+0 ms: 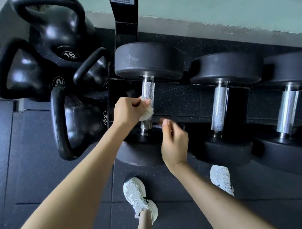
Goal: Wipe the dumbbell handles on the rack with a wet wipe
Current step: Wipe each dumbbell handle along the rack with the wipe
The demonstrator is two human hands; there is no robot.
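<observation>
1. A person's left hand (128,111) grips a crumpled white wet wipe (147,113) against the knurled steel handle (148,90) of the leftmost dumbbell on the rack (126,30). The fingers are curled round the wipe and the thumb tip lies across the metal.
2. The wipe sits about midway along that handle, on its left side, touching the steel. Bare knurling shows on both sides of it, toward the far head and the near head (141,155).
3. The right hand (174,143) hovers just right of the handle's near end, above the near head. Its fingers are loosely curled and its thumb is raised, and it holds nothing.
4. To the right of the handle, a middle dumbbell (219,108) lies near it on the same rack. A third dumbbell (287,109) lies well apart, at the frame's edge.
5. To the left of the handle, black kettlebells (60,31) stand clustered on the floor (21,144). Two carry the visible numbers 16 and 22.
6. On the viewer's side of the handle, a pair of white trainers (137,194) stands on the dark speckled floor.
</observation>
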